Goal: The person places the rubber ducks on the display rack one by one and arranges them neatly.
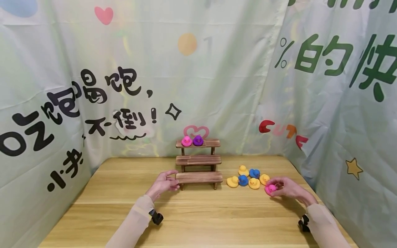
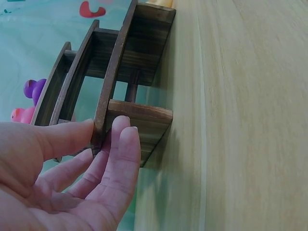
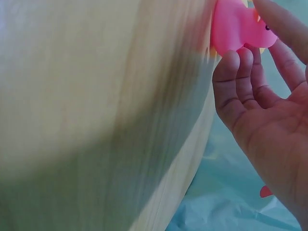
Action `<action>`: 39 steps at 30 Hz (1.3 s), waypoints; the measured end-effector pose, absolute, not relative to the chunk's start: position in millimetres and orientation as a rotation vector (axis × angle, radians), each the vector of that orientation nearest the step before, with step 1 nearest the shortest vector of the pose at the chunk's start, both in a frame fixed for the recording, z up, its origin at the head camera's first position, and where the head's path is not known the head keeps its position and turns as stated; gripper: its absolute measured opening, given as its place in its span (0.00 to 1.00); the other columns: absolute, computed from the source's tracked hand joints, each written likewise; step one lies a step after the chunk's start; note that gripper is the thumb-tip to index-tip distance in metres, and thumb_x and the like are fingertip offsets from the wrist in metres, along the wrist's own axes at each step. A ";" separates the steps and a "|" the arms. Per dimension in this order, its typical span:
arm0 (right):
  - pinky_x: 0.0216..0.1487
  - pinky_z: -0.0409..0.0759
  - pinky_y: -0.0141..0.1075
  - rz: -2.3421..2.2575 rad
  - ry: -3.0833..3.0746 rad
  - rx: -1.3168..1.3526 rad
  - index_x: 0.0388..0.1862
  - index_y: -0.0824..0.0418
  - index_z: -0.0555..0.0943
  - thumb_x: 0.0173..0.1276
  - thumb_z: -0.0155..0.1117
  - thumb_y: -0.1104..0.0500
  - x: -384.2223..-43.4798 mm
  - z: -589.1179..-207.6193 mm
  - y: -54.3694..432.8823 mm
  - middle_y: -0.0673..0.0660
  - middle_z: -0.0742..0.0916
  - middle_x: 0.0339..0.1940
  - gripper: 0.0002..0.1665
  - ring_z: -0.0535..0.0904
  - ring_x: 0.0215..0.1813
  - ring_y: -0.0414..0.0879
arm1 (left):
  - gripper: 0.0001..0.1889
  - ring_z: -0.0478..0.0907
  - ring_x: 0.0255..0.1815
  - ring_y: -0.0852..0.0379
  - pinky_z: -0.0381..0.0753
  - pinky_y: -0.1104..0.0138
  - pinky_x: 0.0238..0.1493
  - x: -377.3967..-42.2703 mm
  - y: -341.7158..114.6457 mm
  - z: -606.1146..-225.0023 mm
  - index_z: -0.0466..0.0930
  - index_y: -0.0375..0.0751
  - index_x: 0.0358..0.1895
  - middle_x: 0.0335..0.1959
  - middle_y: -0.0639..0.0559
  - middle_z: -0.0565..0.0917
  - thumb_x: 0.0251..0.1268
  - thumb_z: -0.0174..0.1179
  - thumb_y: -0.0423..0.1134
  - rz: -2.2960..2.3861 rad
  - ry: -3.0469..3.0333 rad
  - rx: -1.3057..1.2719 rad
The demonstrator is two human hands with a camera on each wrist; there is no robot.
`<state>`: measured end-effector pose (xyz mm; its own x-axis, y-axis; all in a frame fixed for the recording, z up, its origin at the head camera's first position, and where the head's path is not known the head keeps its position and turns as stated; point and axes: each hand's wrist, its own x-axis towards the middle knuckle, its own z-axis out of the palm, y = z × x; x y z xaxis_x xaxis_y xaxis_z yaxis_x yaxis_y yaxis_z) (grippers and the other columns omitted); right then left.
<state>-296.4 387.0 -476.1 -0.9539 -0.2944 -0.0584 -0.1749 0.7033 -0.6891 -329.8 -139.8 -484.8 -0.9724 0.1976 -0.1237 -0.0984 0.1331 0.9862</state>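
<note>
Holds a pink duck [image 1: 271, 188] in the right hand [image 1: 288, 187], near the yellow ducks [image 1: 254, 183] and blue ducks [image 1: 243, 180] on the table [image 1: 198, 217]. Pinches the left end of the low step [image 1: 199, 177] of the stand [image 1: 198, 159] with the left hand [image 1: 163, 181]. Sees another pink duck [image 1: 186, 141] and a purple duck [image 1: 197, 140] on top.
</note>
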 end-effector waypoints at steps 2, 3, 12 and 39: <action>0.41 0.75 0.30 -1.086 2.740 -0.388 0.49 0.63 0.83 0.54 0.78 0.59 -296.5 -476.8 388.0 0.58 0.82 0.46 0.24 0.73 0.44 0.49 | 0.29 0.84 0.30 0.55 0.88 0.59 0.40 -329.3 -139.7 -484.3 0.64 0.33 0.71 0.38 0.39 0.82 0.66 0.58 0.24 1.927 2.188 0.093; 0.40 0.75 0.29 -1.090 2.735 -0.391 0.49 0.63 0.83 0.54 0.78 0.59 -296.5 -476.9 388.5 0.58 0.82 0.45 0.23 0.73 0.44 0.49 | 0.29 0.84 0.30 0.55 0.88 0.59 0.40 -329.0 -139.7 -484.0 0.65 0.33 0.70 0.38 0.40 0.82 0.66 0.58 0.24 1.926 2.186 0.088; 0.42 0.77 0.34 -1.091 2.740 -0.278 0.51 0.61 0.83 0.55 0.77 0.53 -294.8 -475.1 390.0 0.58 0.84 0.48 0.26 0.74 0.45 0.48 | 0.29 0.84 0.31 0.54 0.88 0.58 0.39 -328.5 -138.4 -480.6 0.64 0.34 0.71 0.40 0.37 0.82 0.66 0.58 0.25 1.910 2.187 0.097; 0.48 0.82 0.29 -1.366 2.638 -0.461 0.58 0.68 0.79 0.63 0.71 0.56 -292.6 -448.3 366.4 0.66 0.83 0.56 0.27 0.80 0.55 0.50 | 0.29 0.84 0.32 0.50 0.88 0.57 0.36 -324.7 -141.2 -479.5 0.65 0.34 0.70 0.43 0.34 0.82 0.66 0.58 0.26 1.874 2.228 0.107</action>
<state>-292.6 366.4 -448.3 -0.9441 -0.3291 0.0202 -0.2065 0.5423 -0.8144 -324.7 -141.2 -479.5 -0.9715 0.2008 -0.1262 -0.0899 0.1804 0.9795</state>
